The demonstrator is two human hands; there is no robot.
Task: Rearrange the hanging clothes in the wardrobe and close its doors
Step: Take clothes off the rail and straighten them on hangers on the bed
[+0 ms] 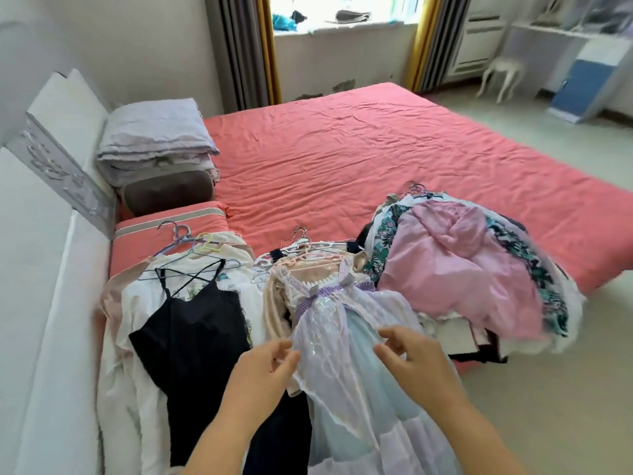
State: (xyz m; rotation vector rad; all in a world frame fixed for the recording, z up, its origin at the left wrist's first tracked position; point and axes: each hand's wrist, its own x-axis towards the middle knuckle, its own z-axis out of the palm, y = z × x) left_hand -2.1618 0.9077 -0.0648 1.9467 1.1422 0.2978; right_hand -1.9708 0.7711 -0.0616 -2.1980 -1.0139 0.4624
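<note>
Pinching a sheer lilac and pale blue dress point(346, 354) at either side of its skirt, the fingers point(287, 359) of the left hand point(263, 371) and those of the right hand point(411, 354) are curled onto the thin fabric. This dress tops the middle pile of clothes on a coral-sheeted bed point(342, 159), its pink hanger point(308, 258) at the far end among other hooks. Just left lies a black slip point(191, 337) over white garments on pastel hangers; to the right a looser heap is topped by a pink jacket point(455, 265). No wardrobe is in view, so the clothes are off the rail and rehanging looks not yet begun. Likely risks: lifting by the skirt could slide the dress off its hanger, the delicate mesh could snag on neighbouring hooks, and the right heap, overhanging the bed edge, could spill to the floor
</note>
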